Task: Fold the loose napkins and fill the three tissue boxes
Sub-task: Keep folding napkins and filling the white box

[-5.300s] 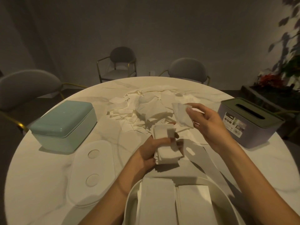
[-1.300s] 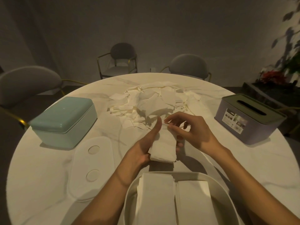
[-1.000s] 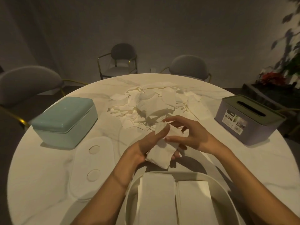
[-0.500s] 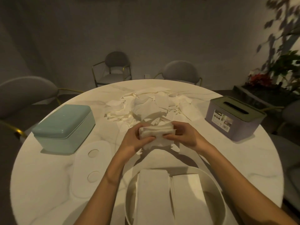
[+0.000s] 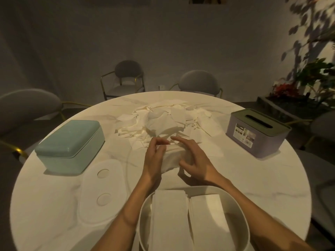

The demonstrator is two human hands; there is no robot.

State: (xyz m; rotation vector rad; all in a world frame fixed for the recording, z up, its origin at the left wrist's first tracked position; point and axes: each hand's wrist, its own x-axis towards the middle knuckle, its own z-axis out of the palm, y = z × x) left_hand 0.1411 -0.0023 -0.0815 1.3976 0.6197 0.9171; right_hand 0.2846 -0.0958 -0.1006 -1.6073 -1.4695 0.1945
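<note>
A small stack of folded white napkins (image 5: 171, 158) is just above the table centre, between both hands. My left hand (image 5: 154, 158) grips its left side with curled fingers. My right hand (image 5: 194, 163) holds the right side, index finger stretched forward over the top. Behind them lies the pile of loose napkins (image 5: 163, 122). An open white tissue box (image 5: 145, 232) at the near edge holds two rows of folded napkins (image 5: 170, 214). A shut teal box (image 5: 70, 142) stands at the left. A purple box with an olive slotted lid (image 5: 257, 131) stands at the right.
The white box's lid (image 5: 101, 192) lies flat on the round marble table (image 5: 253, 178), left of my left forearm. Grey chairs (image 5: 199, 82) ring the far side. A planter with leaves (image 5: 299, 91) is at the right.
The stack was gripped crosswise between both hands half a second ago; now it points away from me, lower over the table. My right index finger has stretched out over it.
</note>
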